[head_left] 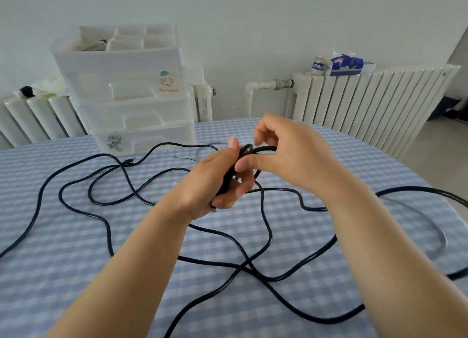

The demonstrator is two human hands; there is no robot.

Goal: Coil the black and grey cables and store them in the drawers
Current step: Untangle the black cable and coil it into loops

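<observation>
Head view: at frame centre the left hand (pixel 215 183) gripped the first loops of the black cable (pixel 263 239) while the right hand (pixel 286 150) pinched a strand, the rest sprawled in crossings over the checked tablecloth (pixel 76 261), likely to knot if drawn in.

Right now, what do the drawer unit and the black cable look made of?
White stacked drawer unit: looks like translucent moulded plastic, glossy, contents faintly showing through. Long black cable: probably rubber or PVC jacket, smooth with a slight sheen, bending freely in loose loops; both hands grip it.
</observation>
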